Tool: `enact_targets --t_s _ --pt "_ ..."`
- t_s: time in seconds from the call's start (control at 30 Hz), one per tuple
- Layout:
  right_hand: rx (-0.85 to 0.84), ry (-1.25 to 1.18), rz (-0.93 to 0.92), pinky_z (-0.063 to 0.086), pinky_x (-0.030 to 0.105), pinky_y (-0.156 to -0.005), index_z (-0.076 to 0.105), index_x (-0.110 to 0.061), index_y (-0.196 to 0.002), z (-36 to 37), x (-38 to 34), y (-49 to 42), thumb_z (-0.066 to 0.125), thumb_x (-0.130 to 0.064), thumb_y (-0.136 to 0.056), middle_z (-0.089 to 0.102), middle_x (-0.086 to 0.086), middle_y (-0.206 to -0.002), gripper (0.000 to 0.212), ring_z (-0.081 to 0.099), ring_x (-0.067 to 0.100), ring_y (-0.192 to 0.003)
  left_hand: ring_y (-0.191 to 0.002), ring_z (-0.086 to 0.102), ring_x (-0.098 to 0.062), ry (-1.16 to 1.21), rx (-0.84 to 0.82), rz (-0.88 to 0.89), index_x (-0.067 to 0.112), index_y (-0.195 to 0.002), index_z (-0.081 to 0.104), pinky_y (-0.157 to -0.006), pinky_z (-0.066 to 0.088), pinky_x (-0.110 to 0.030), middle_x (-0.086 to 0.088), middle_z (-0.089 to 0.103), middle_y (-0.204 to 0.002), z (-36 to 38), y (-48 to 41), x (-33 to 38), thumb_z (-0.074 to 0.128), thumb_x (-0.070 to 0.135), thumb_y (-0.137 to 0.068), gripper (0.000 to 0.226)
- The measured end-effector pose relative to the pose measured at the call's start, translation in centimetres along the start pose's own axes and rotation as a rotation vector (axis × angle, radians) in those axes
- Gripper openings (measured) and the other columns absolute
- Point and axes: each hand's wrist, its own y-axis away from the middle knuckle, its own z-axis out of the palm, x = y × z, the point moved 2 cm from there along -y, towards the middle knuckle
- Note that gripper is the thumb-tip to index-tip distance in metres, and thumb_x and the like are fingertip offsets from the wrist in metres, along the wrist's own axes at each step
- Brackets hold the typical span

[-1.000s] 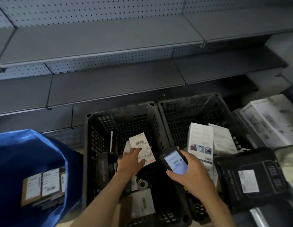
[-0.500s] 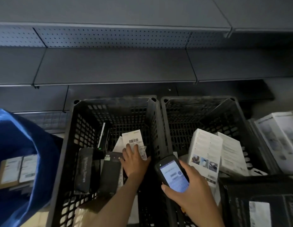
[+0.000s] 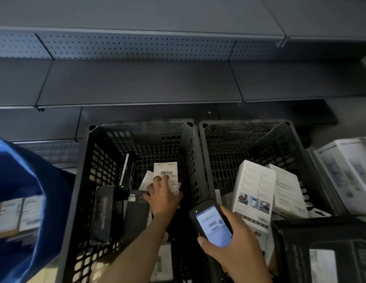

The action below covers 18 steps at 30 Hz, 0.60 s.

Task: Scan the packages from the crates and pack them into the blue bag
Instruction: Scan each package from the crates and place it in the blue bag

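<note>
**Mia:** Where is the left hand [image 3: 163, 198]?

**Tom:** It is down inside the left crate [image 3: 90, 180]. Its fingers [image 3: 160, 183] are spread out and lie on a package with a white label [image 3: 168, 170]. The tips touch the bar code. I do not see them curl round it.

**Mia:** How does that package stand?

**Tom:** It leans up near the back wall of the crate, and the label faces us. Another pale package peeks out just to its left.

**Mia:** What else is in that crate?

**Tom:** A long black box [image 3: 105, 215] that says "Wisdom Series". It lies left of the arm. A second dark box [image 3: 137, 213] lies beside it, close to the thumb.

**Mia:** And the right hand [image 3: 235, 248]?

**Tom:** It holds a scanner [image 3: 211, 223] tight. The fingers wrap round one side and the thumb holds the bottom corner. The screen glows blue and faces up. The scanner is over the place where the two crates meet.

**Mia:** What is in the right crate [image 3: 245, 123]?

**Tom:** A tall white box [image 3: 253, 190] with little pictures on it leans beside a plain white box [image 3: 287, 190]. A big black box [image 3: 321, 252] with a white sticker sits at the near right.

**Mia:** Where is the blue bag [image 3: 35, 180]?

**Tom:** On the left, beside the left crate. It is open. Brown packages [image 3: 14, 215] with white labels lie inside.

**Mia:** What is behind it all?

**Tom:** Grey shelves [image 3: 137, 82].
</note>
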Motion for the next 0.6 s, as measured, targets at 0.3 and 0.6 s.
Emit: enact_targets --t_s 0.3,0.6 --pt "-0.018 -0.087 0.011 0.047 0.024 -0.101 0.042 -0.052 -0.135 -0.7 -5.6 1.3 0.088 -0.048 -0.075 0.050 -0.037 -0.126 0.076 0.053 -0.006 -0.111 -0.118 0.051 -0.032 -0.010 0.054 0.464 0.028 -0.131 0.051 -0.089 0.053 -0.052 0.001 0.043 -0.139 -11.1 1.6 -5.1 0.073 0.057 -0.067 0.073" --pt "0.014 0.270 -0.131 0.055 0.035 -0.094 0.047 -0.048 -0.142 2.4 -13.0 2.3 0.077 -0.071 -0.062 0.057 -0.024 -0.126 0.089 0.060 0.005 -0.116 -0.142 0.036 -0.023 -0.270 -0.007 0.900 0.033 -0.138 0.047 -0.113 0.040 -0.049 0.004 0.035 -0.153 -26.5 1.7 -10.6 0.074 0.055 -0.080 0.068"
